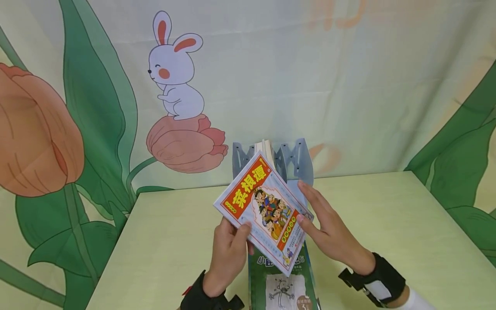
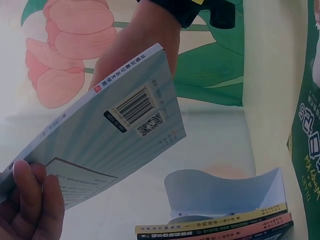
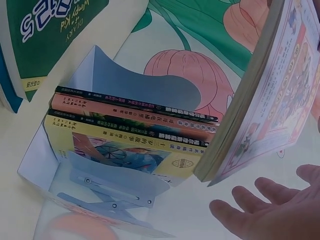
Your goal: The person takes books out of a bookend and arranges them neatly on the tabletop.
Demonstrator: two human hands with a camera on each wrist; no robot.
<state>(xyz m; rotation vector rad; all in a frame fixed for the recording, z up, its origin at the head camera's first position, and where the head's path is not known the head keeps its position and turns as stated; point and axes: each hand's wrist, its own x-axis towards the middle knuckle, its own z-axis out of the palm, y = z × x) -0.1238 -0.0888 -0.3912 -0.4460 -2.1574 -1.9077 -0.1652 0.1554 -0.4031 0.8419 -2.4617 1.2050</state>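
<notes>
A thin paperback (image 1: 253, 224) with a red and yellow title and a cartoon group on its cover is held tilted above the table. My left hand (image 1: 228, 254) grips its lower left edge, thumb on the cover and fingers underneath. The left wrist view shows the pale blue back cover (image 2: 115, 130) with a barcode. My right hand (image 1: 335, 232) is beside the book's right edge, its fingers extended; the right wrist view shows these fingertips (image 3: 225, 212) apart from the pages. Behind the book stands a blue-grey expanding book rack (image 1: 304, 161), partly hidden.
Several thin books (image 3: 130, 135) stand side by side in the rack. A green book (image 1: 257, 284) with a doodle figure lies on the table (image 1: 166, 249) nearer me, partly under the held book. A printed curtain (image 1: 263, 77) with a rabbit and tulips hangs behind the table.
</notes>
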